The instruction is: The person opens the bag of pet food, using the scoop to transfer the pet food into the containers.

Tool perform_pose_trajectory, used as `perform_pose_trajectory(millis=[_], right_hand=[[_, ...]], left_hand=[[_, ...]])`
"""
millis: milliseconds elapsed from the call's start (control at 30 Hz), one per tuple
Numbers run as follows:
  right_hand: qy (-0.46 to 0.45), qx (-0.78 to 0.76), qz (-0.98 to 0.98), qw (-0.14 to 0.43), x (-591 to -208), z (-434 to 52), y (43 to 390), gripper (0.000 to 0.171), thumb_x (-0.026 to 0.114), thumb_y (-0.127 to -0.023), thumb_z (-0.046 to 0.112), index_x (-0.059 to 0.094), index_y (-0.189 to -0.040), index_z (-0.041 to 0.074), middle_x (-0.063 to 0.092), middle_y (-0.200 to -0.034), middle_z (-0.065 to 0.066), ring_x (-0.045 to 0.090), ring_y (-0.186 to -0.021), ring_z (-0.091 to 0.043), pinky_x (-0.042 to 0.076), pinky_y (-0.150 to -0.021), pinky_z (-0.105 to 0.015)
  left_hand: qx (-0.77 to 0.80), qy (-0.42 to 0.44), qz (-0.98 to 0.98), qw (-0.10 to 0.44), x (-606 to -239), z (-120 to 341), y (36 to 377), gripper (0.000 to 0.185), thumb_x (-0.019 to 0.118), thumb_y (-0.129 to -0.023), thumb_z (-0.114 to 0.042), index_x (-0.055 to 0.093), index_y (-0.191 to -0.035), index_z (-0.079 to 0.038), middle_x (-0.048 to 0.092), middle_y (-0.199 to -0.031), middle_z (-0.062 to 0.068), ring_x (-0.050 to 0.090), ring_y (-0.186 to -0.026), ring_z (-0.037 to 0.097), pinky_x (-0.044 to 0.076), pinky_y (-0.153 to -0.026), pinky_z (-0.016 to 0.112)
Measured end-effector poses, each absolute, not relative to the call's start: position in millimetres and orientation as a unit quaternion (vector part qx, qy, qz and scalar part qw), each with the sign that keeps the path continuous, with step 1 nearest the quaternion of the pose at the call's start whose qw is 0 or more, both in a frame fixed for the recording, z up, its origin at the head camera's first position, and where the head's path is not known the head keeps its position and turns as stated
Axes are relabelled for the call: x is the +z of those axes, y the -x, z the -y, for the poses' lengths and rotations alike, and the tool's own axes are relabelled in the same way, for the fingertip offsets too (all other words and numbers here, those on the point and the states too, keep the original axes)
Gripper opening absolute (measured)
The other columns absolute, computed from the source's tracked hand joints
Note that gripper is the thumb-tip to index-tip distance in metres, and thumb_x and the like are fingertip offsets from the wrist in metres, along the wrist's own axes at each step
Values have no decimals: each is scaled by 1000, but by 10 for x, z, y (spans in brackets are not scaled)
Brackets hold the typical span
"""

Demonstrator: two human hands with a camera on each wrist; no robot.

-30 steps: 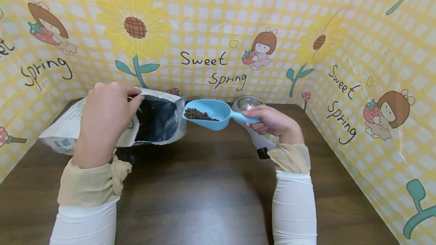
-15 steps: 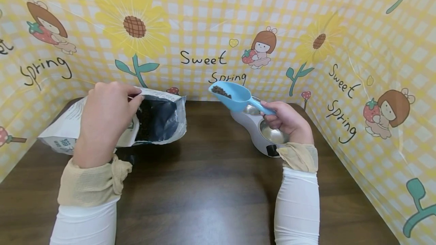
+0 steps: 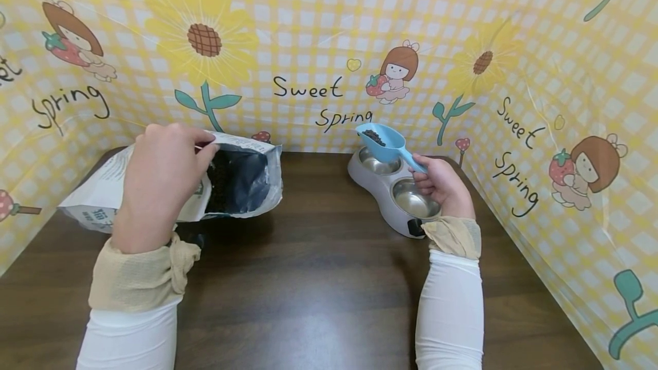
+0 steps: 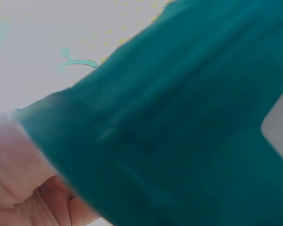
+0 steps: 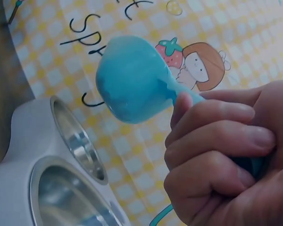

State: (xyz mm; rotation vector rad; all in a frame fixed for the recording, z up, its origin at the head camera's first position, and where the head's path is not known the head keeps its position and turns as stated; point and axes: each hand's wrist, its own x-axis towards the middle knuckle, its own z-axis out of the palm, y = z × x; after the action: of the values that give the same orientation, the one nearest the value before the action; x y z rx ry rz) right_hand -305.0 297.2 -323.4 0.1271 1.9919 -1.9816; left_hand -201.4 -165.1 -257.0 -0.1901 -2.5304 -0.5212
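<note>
Hands, two: left hand (image 3: 160, 181), right hand (image 3: 444, 184). Sleeves (image 3: 449, 307), two. One scoop (image 3: 390, 148), one small heap of pellets (image 3: 374, 137) in it, too fine to tally from here. One bag (image 3: 248, 181). One bowl stand (image 3: 381, 194); I count two metal bowls (image 3: 415, 198) in it. One table (image 3: 308, 273). On the wall cloth (image 3: 303, 33): two sunflowers (image 3: 204, 40), three printed girls (image 3: 398, 70), three strawberries (image 3: 563, 171).

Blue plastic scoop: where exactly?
Head view, right of centre: the scoop is held aloft by the right hand, near the far round steel bowl of the white double feeder.
</note>
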Motion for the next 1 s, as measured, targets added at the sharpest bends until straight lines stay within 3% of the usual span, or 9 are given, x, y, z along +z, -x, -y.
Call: perform_pose_trajectory(millis=[233, 633, 1000], right_hand=[[-73, -657, -738, 134, -3312, -2999, 3108, 41, 39, -119, 36, 58, -94, 9, 40, -57, 12, 31, -48, 1, 26, -48, -16], [-96, -612, -777, 112, -3387, -2993, 3138, 41, 40, -116, 36, 57, -95, 5, 40, -58, 13, 30, -49, 0, 26, -47, -16], [-108, -579, -802, 100, -3399, -2943, 3114, 36, 42, -114, 31, 56, -113, -2, 42, -61, 13, 32, -53, 0, 28, -50, -16]], left_hand=[[-197, 69, 941, 268, -2559, 1649, 2025, 23, 70, -103, -14, 83, -115, 0, 80, -106, 31, 73, -86, 57, 58, -74, 70], [-195, 68, 942, 265, -2559, 1648, 2023, 22, 70, -102, -13, 84, -114, -2, 81, -105, 29, 74, -90, 56, 57, -79, 71], [-197, 66, 943, 259, -2551, 1647, 2025, 22, 70, -102, -13, 84, -115, -1, 80, -107, 30, 74, -92, 57, 58, -80, 71]])
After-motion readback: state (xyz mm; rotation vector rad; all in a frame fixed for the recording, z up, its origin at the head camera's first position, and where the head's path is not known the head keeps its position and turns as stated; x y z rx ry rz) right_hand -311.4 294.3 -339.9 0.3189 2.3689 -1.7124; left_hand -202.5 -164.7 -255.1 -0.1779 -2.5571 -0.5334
